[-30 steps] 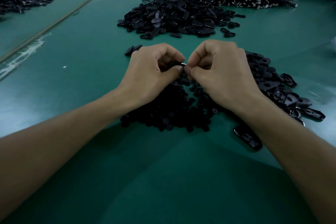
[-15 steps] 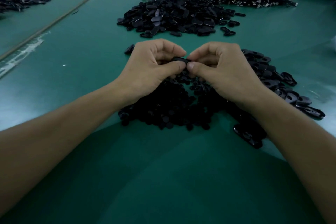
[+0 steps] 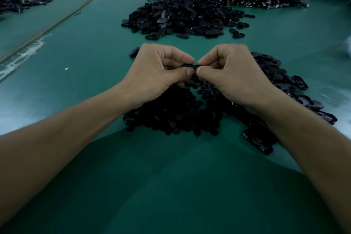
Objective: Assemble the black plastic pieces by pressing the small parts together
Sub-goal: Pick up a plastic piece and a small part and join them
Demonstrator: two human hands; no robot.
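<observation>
The left hand (image 3: 157,74) and right hand (image 3: 233,74) each pinch an end of one black piece (image 3: 190,66), thumbs meeting to press it, likely; beneath it lie small parts (image 3: 171,118), within reach on the worktop (image 3: 85,59); beyond it, a large heap (image 3: 180,17).

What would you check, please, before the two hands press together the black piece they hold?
1. Left hand pinches one end of the black plastic piece: ok.
2. Right hand pinches its other end: ok.
3. Alignment inside the pinch: cannot tell, the hands hide it.
4. Pile of small round parts within reach under the hands: ok.
5. Oval shells within reach beside the right wrist: ok.
</observation>
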